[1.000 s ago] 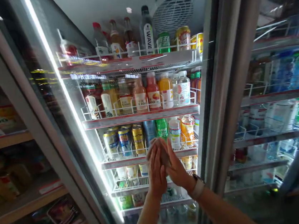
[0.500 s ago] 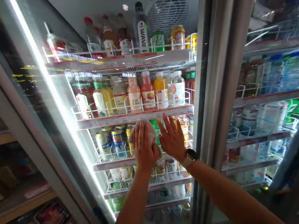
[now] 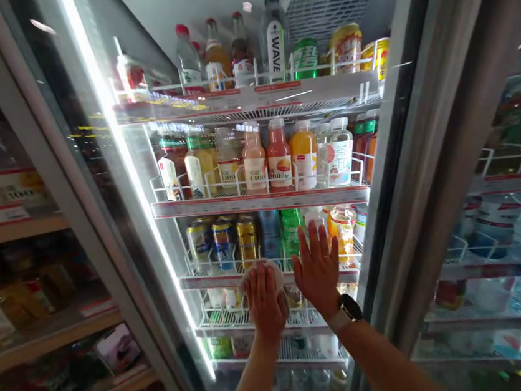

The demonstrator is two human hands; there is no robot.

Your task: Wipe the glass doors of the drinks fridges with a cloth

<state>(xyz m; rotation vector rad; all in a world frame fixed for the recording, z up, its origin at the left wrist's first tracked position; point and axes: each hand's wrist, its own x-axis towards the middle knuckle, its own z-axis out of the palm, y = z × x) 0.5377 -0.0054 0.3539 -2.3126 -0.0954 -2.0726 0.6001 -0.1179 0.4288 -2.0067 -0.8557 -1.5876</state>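
Holding wadded, pale cloth (image 3: 277,274) beneath straight left fingers (image 3: 261,286).

Carries, on the top shelf (image 3: 231,101), a WAVE bottle (image 3: 275,42) beside a green can (image 3: 305,58); bears, on the second shelf (image 3: 261,201), a row of upright bottles (image 3: 278,151); holds, on the third shelf (image 3: 214,281), a blue can (image 3: 223,245) beside a gold can (image 3: 247,238).
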